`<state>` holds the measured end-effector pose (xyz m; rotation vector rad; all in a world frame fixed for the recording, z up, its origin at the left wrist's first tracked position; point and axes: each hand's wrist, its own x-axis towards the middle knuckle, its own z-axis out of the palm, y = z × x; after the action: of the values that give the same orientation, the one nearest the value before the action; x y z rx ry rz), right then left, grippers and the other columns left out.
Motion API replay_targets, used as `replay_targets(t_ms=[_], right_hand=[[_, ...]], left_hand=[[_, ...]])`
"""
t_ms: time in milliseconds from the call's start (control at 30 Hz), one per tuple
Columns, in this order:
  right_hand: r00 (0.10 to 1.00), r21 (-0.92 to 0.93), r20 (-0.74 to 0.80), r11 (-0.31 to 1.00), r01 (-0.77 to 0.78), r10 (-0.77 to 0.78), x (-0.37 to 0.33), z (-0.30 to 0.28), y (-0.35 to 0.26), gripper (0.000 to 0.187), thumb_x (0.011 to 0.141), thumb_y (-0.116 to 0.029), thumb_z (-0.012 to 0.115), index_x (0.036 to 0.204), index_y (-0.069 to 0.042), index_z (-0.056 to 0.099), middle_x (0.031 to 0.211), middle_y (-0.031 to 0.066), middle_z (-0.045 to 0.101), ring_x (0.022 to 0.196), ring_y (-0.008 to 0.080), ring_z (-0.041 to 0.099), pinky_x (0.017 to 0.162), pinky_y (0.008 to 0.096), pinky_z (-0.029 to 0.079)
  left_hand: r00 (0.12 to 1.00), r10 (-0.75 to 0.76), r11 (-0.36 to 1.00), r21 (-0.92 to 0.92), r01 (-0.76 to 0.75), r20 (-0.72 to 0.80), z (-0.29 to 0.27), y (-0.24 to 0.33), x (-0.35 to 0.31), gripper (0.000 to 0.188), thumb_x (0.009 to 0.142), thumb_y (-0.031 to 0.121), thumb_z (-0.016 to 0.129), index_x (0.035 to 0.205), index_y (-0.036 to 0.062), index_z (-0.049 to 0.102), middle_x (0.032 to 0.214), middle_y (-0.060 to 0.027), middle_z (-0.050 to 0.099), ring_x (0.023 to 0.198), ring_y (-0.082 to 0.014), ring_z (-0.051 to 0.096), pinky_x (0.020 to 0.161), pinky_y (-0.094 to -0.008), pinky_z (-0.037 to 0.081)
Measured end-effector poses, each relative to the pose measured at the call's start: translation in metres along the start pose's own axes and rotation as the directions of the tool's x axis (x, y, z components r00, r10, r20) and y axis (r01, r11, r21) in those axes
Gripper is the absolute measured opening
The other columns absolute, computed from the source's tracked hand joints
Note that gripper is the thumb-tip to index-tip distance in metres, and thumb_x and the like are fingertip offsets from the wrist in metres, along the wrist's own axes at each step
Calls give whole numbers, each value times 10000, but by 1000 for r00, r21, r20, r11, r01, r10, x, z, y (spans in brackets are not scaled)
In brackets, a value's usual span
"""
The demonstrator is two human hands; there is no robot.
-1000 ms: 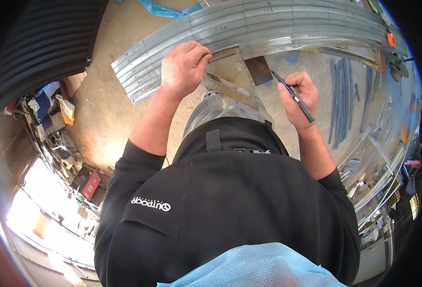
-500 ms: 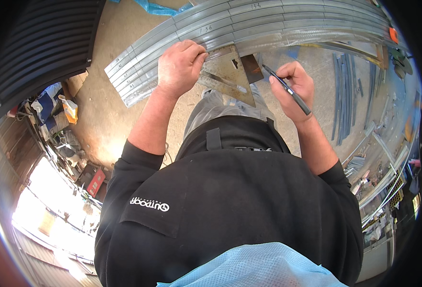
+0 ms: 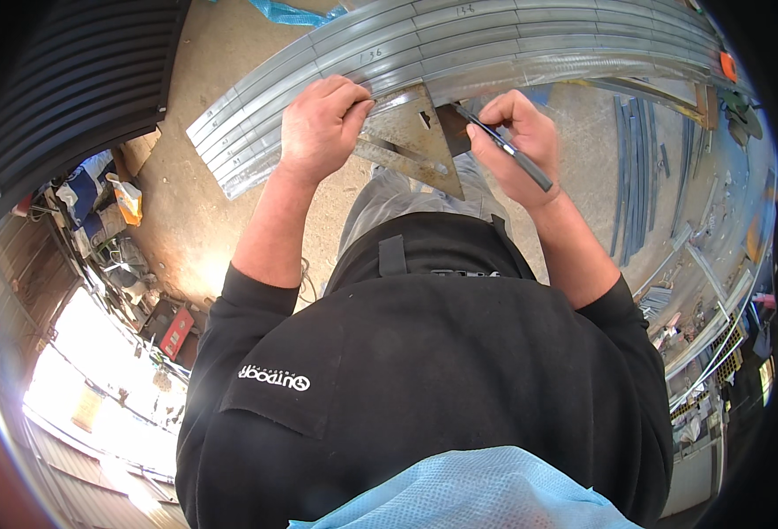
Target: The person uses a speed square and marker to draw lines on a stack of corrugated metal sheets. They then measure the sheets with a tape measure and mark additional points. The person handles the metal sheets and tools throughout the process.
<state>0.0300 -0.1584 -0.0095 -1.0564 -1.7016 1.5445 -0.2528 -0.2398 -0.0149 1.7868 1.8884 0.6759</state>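
Probably the metal set square at twelve o'clock is stiff; fingers of the left hand pinch its ten-o'clock edge, a good spot. The right hand grips a light-looking marker pen.

Beyond the triangular beige metal square, seen from the person, lie long grey metal strips. At the square's left side is the bare left hand; at its right, the bare right hand with a slim black marker pen. Farther right lie narrow blue-grey bars; far left, a ribbed black panel.
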Motion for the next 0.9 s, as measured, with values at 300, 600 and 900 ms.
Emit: replay_targets(t_ms=[300,600,900], right_hand=[[998,15,58,999,-36,35,11,13,11,176,916,-29,800,956,-23,629,847,9,664,764,89,576,703,274,504],[1000,7,27,1000,9,-9,16,21,13,174,921,-42,780,898,-12,610,763,21,661,668,54,606,604,257,499],[997,-27,77,1000,9,-7,18,19,16,169,928,-25,791,923,-27,623,821,8,667,740,75,576,667,259,492]], left_hand=[[1000,-14,1000,-19,15,10,2,2,0,68,908,71,792,971,56,771,945,-70,746,885,-286,717,800,-376,573],[1000,-22,1000,-1,22,20,-1,-1,-1,74,906,83,795,971,57,775,949,-63,752,896,-279,720,813,-376,576],[999,-32,999,2,32,22,-1,2,0,77,903,90,802,969,60,776,954,-61,758,900,-279,726,816,-378,582]])
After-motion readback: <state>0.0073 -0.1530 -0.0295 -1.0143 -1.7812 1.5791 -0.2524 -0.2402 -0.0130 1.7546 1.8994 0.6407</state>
